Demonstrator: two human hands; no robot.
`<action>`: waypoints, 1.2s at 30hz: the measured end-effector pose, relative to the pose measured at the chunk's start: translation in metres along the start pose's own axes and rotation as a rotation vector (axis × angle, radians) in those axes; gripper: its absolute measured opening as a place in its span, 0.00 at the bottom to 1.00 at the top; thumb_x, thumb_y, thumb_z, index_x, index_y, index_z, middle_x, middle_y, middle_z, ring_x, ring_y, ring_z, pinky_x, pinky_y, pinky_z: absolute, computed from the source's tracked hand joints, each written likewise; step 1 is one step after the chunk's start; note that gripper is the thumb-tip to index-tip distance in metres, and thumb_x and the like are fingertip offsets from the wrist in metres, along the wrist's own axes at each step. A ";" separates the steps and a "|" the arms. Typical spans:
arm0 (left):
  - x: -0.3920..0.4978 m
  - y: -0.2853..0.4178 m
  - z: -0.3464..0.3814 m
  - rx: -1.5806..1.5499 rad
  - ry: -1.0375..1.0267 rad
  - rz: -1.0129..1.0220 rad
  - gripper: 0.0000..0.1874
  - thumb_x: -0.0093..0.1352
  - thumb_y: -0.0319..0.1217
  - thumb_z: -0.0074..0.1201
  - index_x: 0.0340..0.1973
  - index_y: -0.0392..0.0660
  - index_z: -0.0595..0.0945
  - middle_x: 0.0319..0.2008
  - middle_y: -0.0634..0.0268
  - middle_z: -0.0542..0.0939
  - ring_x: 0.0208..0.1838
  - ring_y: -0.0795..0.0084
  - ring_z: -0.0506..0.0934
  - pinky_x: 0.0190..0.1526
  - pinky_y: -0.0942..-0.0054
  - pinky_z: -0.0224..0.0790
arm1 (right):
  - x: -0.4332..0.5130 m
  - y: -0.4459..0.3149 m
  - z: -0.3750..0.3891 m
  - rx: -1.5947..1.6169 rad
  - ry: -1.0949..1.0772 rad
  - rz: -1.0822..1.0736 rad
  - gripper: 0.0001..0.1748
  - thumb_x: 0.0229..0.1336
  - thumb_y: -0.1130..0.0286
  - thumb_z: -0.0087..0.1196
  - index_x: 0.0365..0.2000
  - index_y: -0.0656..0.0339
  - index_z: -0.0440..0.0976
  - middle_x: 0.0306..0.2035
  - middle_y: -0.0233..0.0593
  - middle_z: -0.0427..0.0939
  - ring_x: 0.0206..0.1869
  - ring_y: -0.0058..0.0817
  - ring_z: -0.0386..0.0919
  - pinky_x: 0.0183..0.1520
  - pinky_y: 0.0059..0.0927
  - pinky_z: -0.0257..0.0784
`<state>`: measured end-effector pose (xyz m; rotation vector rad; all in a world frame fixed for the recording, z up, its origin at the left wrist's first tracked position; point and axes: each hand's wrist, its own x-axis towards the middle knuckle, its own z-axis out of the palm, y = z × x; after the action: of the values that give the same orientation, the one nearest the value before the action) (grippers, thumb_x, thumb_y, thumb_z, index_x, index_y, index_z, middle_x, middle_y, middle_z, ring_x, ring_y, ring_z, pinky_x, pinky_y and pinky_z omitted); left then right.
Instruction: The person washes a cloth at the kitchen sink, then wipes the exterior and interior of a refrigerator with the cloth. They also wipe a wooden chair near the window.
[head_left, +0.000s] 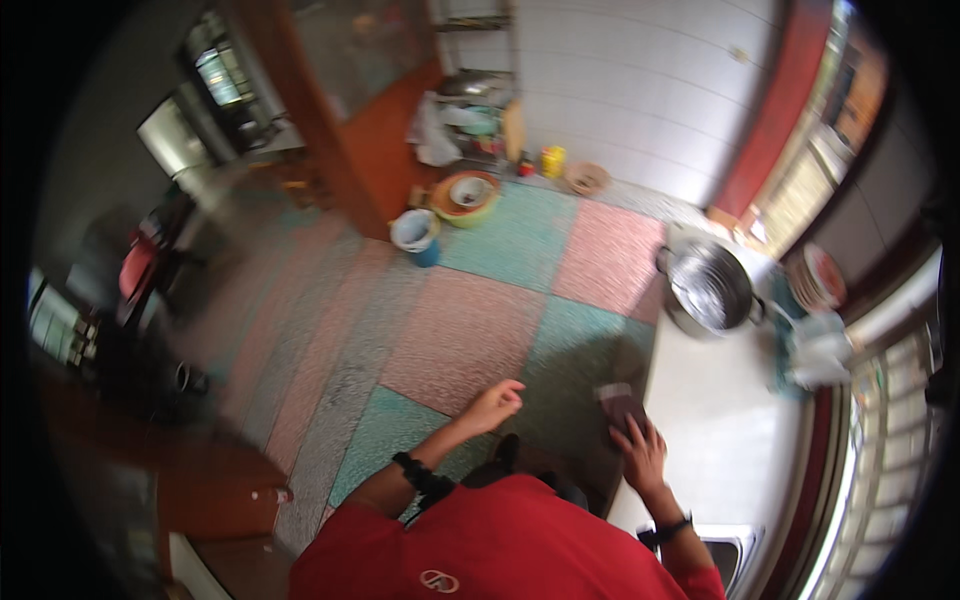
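Observation:
My left hand (493, 409) hangs over the tiled floor in front of my body. Its fingers are loosely curled, a little apart, and nothing shows in them. On the other side, my right hand (643, 454) grips a dark brown, flat object (624, 409) at the front edge of the white countertop (701, 420). This object has a paler end and is blurred; it may be a cloth or a pad. A large two-handled steel pot (709, 289) stands farther along the counter, its inside shiny and uncovered.
Beside the pot are a teal rack (784, 337), clear plastic containers (821, 349) and stacked plates (814, 277). A sink (731, 559) lies near my right forearm. On the floor stand a blue bucket (420, 244), nested basins (472, 202) and a basket (587, 178). A wooden partition (375, 161) rises behind.

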<state>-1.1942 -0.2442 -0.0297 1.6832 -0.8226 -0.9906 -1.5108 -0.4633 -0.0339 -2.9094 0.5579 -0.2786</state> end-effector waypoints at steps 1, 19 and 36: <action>-0.001 -0.003 -0.006 -0.008 -0.001 -0.032 0.20 0.71 0.28 0.52 0.59 0.42 0.73 0.41 0.65 0.79 0.42 0.75 0.79 0.45 0.73 0.74 | -0.011 -0.010 -0.008 0.009 -0.020 -0.063 0.34 0.48 0.78 0.50 0.58 0.40 0.74 0.67 0.43 0.65 0.66 0.56 0.61 0.63 0.55 0.60; -0.084 -0.115 -0.160 -0.156 0.441 -0.106 0.20 0.73 0.30 0.50 0.59 0.38 0.71 0.36 0.63 0.79 0.35 0.74 0.81 0.40 0.72 0.74 | 0.113 0.037 -0.022 1.090 0.083 0.779 0.22 0.74 0.67 0.39 0.63 0.64 0.64 0.64 0.41 0.64 0.57 0.28 0.71 0.59 0.30 0.70; -0.200 -0.228 -0.345 -0.390 0.778 -0.345 0.25 0.73 0.36 0.54 0.61 0.37 0.70 0.42 0.52 0.82 0.38 0.67 0.85 0.40 0.67 0.75 | 0.344 -0.157 0.114 1.072 -0.669 0.809 0.23 0.71 0.71 0.42 0.63 0.62 0.64 0.60 0.42 0.71 0.53 0.33 0.77 0.55 0.37 0.75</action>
<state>-0.9567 0.1346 -0.1353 1.6866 0.1674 -0.5716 -1.1174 -0.4358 -0.0617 -1.4492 0.9733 0.3845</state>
